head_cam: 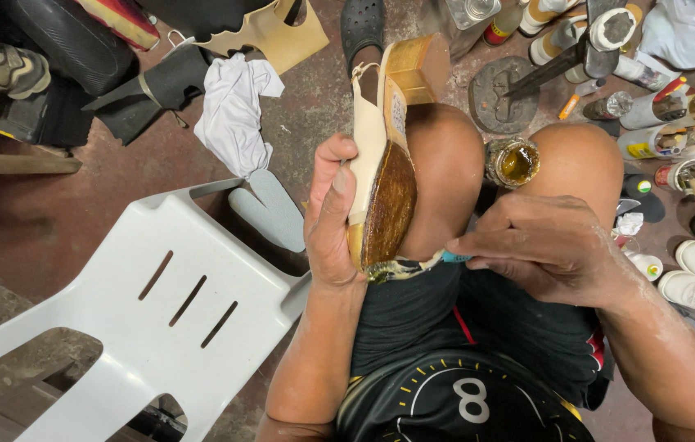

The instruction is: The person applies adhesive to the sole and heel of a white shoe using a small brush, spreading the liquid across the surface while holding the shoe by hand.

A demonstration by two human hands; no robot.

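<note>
Two hands at frame centre: left hand (pixel 332 214) grips a cream sandal (pixel 380 164) sole-up on the knee, glue-glossy brown sole; right hand (pixel 539 245) pinches a blue-handled brush (pixel 455 257) at the sole's near end. Open glue can (pixel 514 161) holding amber glue between the knees. Bottles (pixel 650 123) clustered upper right on floor. White plastic chair (pixel 159 311) lower left.
</note>
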